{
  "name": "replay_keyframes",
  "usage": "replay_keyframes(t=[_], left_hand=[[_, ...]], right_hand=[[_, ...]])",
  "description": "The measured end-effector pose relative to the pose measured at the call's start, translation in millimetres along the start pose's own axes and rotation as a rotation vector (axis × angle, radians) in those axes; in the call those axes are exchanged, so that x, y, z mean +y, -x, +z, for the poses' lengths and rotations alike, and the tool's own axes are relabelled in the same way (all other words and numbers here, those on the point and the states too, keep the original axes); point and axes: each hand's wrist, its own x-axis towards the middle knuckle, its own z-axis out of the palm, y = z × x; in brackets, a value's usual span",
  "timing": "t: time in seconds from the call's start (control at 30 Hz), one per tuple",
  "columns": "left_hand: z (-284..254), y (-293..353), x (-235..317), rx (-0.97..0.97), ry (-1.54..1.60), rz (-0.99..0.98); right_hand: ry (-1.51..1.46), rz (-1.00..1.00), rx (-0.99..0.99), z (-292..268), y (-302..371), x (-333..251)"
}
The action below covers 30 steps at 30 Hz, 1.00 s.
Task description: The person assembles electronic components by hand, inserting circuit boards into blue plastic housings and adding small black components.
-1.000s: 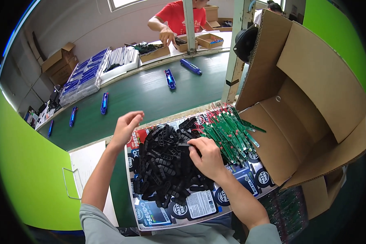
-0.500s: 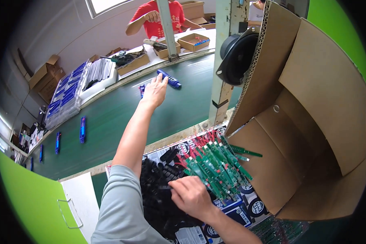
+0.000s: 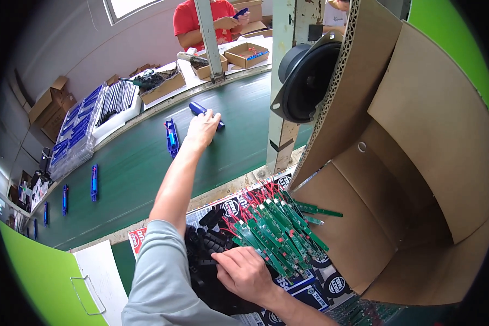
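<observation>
On the green conveyor belt, my left hand [image 3: 203, 129] has its fingers bent over a dark blue plastic casing [image 3: 198, 108] and grips its nearer half, part of which is hidden. Just left of that hand lies an open blue casing [image 3: 172, 138] with parts inside. My right hand [image 3: 247, 274] is curled, thumb and forefinger together, over a pile of small black plastic parts [image 3: 214, 242]. Whatever it pinches, if anything, is hidden. Beside it on the right lies a heap of green circuit boards [image 3: 280, 233] with red wires.
A large open cardboard box [image 3: 413, 179] stands at the right, with a black speaker [image 3: 312, 79] by its edge. More blue casings [image 3: 94, 183] lie along the belt at left. Across the belt, a person in red [image 3: 214, 24] holds a blue piece near small cartons [image 3: 246, 55].
My left hand has come down over the dark blue casing, uncovering the open casing beside it. The view has shifted slightly. Across the belt, the person's hands now hold a blue piece.
</observation>
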Motion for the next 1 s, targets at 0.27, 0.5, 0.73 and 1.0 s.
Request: replay_keyframes(t=[0.27,0.5,0.73,1.0], left_hand=[[-37.2,59.4,2.2,0.103,-0.224,0.445],[-68.2,123.0,13.1,0.260,-0.070,0.530],[-158.3,222.4,36.6,0.384,0.856,0.125],[-183.7,387.7,36.8,-0.037,1.933,-0.125]], right_hand=[[-0.090,0.023,0.120,-0.3,-3.4,-0.4],[-0.119,0.037,0.148,2.2,-3.2,-5.3],[-0.171,0.078,0.162,7.4,6.6,-7.8],[-0.110,-0.037,0.307,-15.1,-2.4,-25.5]])
